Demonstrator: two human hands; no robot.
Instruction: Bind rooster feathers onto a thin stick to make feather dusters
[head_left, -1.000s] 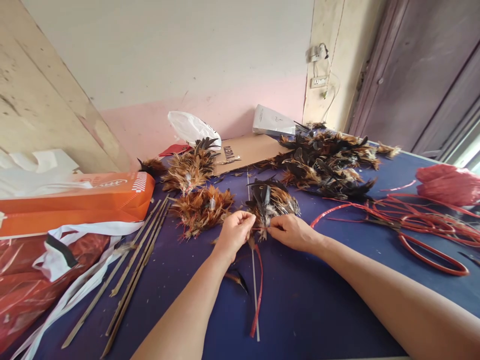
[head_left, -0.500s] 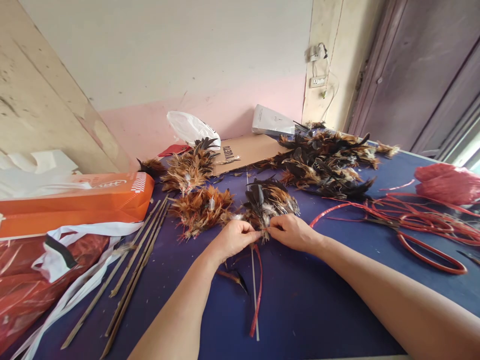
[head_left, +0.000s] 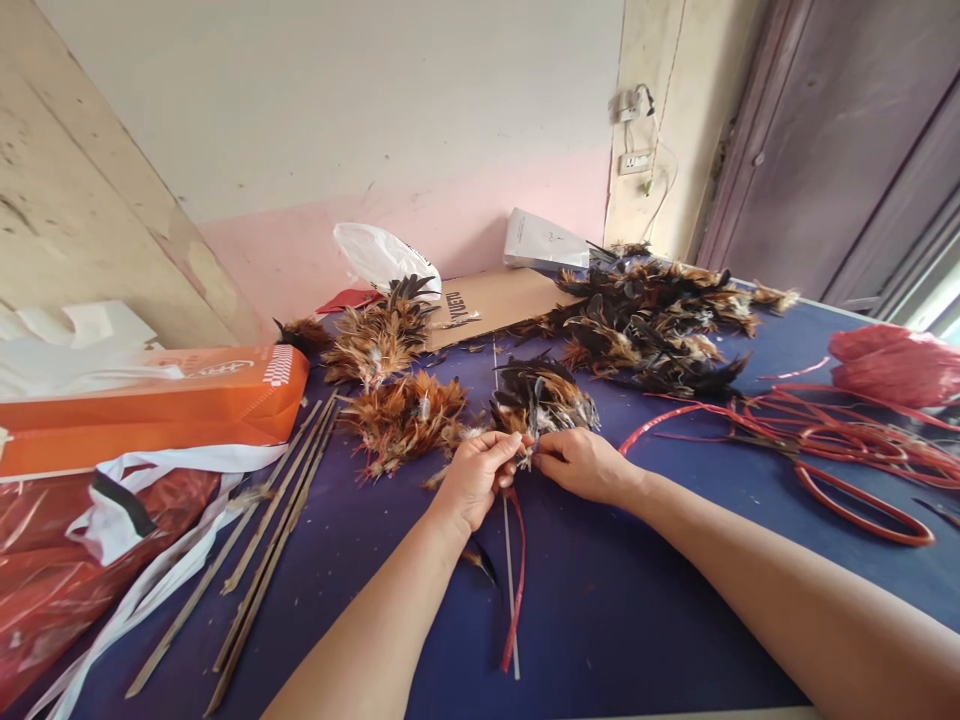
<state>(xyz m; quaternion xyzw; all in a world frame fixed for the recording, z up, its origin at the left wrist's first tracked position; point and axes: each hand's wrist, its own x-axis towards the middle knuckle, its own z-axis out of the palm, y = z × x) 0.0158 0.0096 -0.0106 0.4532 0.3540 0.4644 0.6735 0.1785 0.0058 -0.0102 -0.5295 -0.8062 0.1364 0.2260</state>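
Observation:
My left hand (head_left: pixel 484 470) is closed, thumb and fingers pinched at the quill end of a bunch of dark and brown feathers (head_left: pixel 546 393). Close beside it, my right hand (head_left: pixel 585 464) curls around the same quill ends from the right. The feather tips fan out away from me. A red plastic strip (head_left: pixel 517 590) trails on the blue table below the hands. A loose dark feather (head_left: pixel 481 562) lies just under my left wrist. To the left of the bunch sits a pile of orange-brown feathers (head_left: pixel 409 420).
Thin sticks (head_left: pixel 274 550) lie at left, near an orange bag (head_left: pixel 150 405). More feathers (head_left: pixel 660 325) are heaped at back right. Red strips (head_left: pixel 862 440) and scissors (head_left: pixel 862 507) lie at right. Cardboard (head_left: pixel 502 305) rests against the back.
My left hand has shifted slightly right and up, its thumb now higher on the quill ends. The right hand stays almost in place.

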